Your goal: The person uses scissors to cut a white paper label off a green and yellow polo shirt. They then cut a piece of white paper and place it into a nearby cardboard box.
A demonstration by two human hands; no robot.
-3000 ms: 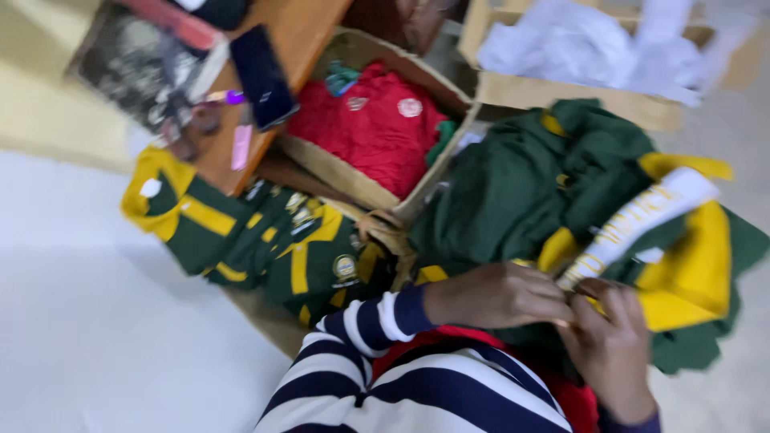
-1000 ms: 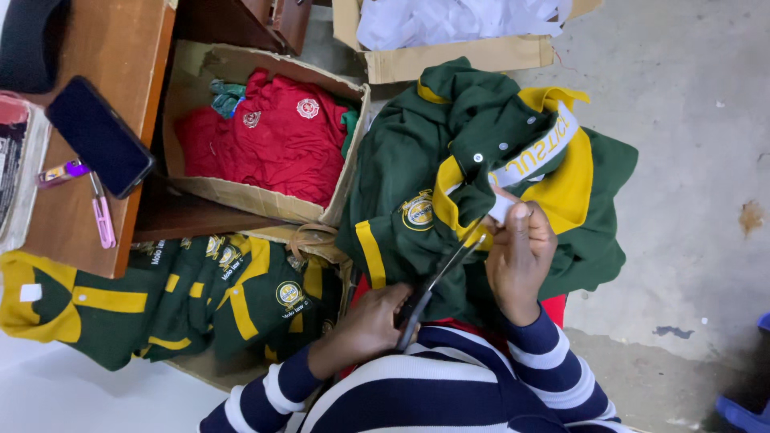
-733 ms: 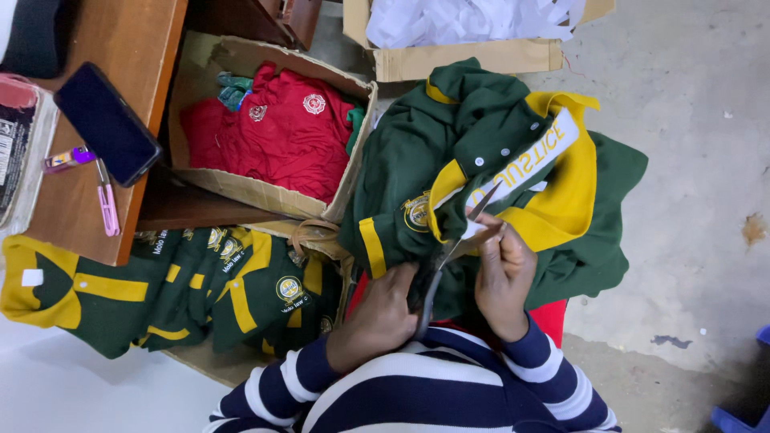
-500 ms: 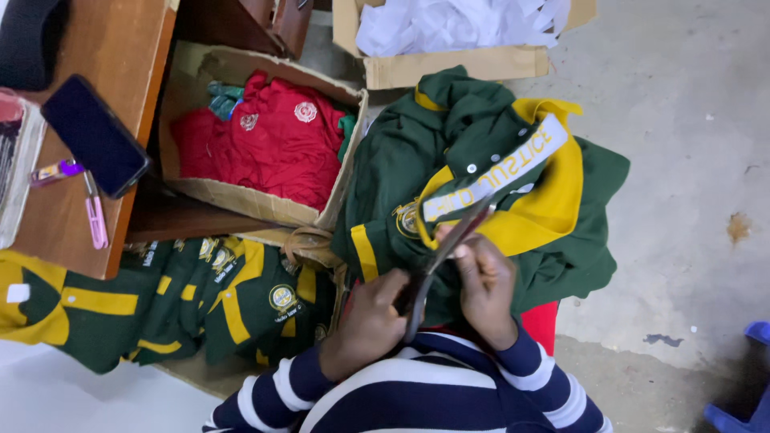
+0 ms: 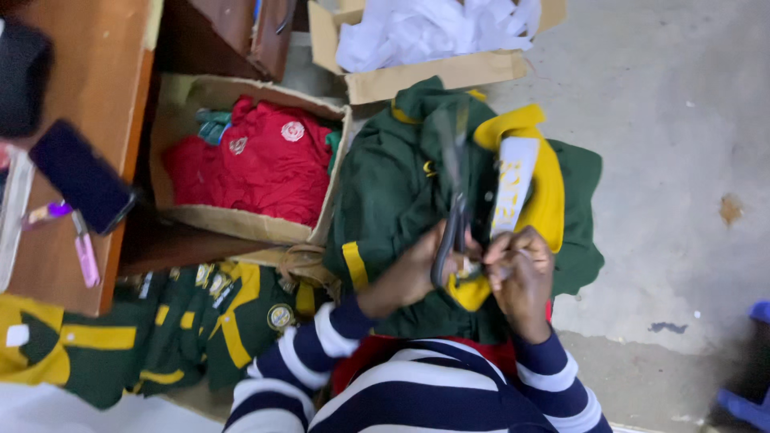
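Left hand (image 5: 409,273) closed on scissors (image 5: 453,232); right hand (image 5: 521,269) pinches the green-and-yellow garment (image 5: 393,192) near its white strip (image 5: 513,188). Best handled with fabric taut, blades clear of fingers.

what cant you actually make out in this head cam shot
- Scissors: blades motion-blurred, so open or shut is unclear.
- Left hand and right hand: fingertips overlap on the green and yellow garment; what they pinch is hidden.
- White strip: its print is too blurred to read.
- Red clothes in the cardboard box: badges too small.
- Blue object: cut off by the right edge.
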